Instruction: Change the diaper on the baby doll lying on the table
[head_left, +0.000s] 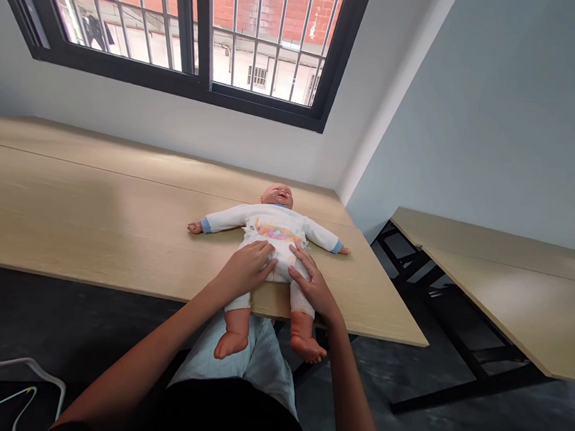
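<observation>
Now, doll: on its back on the left table, head at the far end, feet hanging past the near edge
Left hand: half-curled on the white cloth at the left hip, thumb apart; whether I pinch anything, I cannot tell
Right hand: fingers loosely spread, laid flat over the right hip and thigh; no grip shows
Clothing: sleeves reach the blue cuffs; legs are covered to the shins; the printed band crosses the belly; dressing looks mostly done, I judge; anything left seems to be at the hips, partly hidden under my hands
</observation>
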The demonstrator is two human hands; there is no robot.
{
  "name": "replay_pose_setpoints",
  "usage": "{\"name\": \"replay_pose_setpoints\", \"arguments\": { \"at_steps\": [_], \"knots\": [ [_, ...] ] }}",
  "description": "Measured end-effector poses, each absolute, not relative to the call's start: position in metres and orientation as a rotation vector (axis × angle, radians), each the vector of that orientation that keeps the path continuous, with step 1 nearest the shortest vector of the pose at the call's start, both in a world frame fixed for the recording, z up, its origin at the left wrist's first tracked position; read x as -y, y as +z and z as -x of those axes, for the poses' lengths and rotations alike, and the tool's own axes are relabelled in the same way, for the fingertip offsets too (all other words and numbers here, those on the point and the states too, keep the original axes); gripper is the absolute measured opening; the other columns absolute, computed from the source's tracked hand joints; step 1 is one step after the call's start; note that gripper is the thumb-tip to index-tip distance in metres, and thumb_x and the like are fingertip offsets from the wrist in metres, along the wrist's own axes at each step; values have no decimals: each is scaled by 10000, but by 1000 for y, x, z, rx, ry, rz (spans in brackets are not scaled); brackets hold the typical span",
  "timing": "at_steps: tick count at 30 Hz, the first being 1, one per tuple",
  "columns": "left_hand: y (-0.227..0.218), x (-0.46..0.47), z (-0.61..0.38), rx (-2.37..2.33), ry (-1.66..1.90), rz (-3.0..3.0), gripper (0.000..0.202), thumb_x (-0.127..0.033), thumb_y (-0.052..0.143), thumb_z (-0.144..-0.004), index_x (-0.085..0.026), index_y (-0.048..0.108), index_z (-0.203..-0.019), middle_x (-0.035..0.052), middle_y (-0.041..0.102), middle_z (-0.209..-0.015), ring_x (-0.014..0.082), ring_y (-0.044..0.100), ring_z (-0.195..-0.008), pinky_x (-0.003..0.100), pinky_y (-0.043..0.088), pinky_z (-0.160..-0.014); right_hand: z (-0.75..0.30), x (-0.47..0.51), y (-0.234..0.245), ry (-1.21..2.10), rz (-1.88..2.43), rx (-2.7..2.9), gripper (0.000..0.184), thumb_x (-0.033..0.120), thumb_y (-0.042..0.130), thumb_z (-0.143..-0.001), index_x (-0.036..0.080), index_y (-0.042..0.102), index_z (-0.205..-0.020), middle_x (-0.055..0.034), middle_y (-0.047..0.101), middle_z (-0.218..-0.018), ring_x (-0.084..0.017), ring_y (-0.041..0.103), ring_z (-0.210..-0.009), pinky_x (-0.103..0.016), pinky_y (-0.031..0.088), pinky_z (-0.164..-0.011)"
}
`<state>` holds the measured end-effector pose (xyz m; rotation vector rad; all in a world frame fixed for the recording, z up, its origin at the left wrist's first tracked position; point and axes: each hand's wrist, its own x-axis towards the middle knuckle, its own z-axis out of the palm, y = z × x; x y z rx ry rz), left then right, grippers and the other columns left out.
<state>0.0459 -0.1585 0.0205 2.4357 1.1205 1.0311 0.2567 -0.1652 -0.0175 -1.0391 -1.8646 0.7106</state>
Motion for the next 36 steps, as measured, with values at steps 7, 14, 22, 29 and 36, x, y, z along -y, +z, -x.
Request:
{"name": "replay_pose_setpoints", "arguments": {
  "at_steps": [7,14,22,29,36],
  "knots": [
    [31,130,-41,-1065,1095,-2335,184,-150,394,-892,-216,491,-1033,83,642,-974,257,617,-921,376,470,-821,-256,167,-18,676,1039,1865,571,542,526,-918,319,442,-1438,-9,310,-1559,-211,252,-1451,-428,157,-1215],
    [31,123,-41,-1070,1039,-2336,226,-90,462,-786,-202,498,-979,82,615,-1011,258,573,-985,392,453,-885,-257,165,-20,663,1052,1868,547,497,525,-931,314,438,-1439,-5,313,-1558,-203,266,-1445,-409,160,-1217],
    [35,116,-44,-1162,906,-2417,219,-50,471,-733,-189,486,-902,53,547,-956,230,527,-971,383,465,-886,-256,165,-21,680,1047,1855,547,499,536,-926,313,449,-1434,-5,333,-1547,-215,269,-1442,-413,158,-1215],
    [41,119,-50,-1288,774,-2522,172,-24,456,-765,-176,513,-820,76,567,-937,239,537,-969,362,457,-898,-255,167,-21,653,1034,1852,561,514,527,-922,298,451,-1435,-27,355,-1534,-220,288,-1432,-423,166,-1208],
    [46,145,-50,-1427,475,-2757,242,-71,390,-902,-118,622,-853,156,625,-1079,249,553,-1079,356,431,-977,-231,178,-15,570,1168,1810,549,504,513,-913,205,534,-1373,-89,353,-1531,-264,273,-1434,-481,169,-1197]
  ]
}}
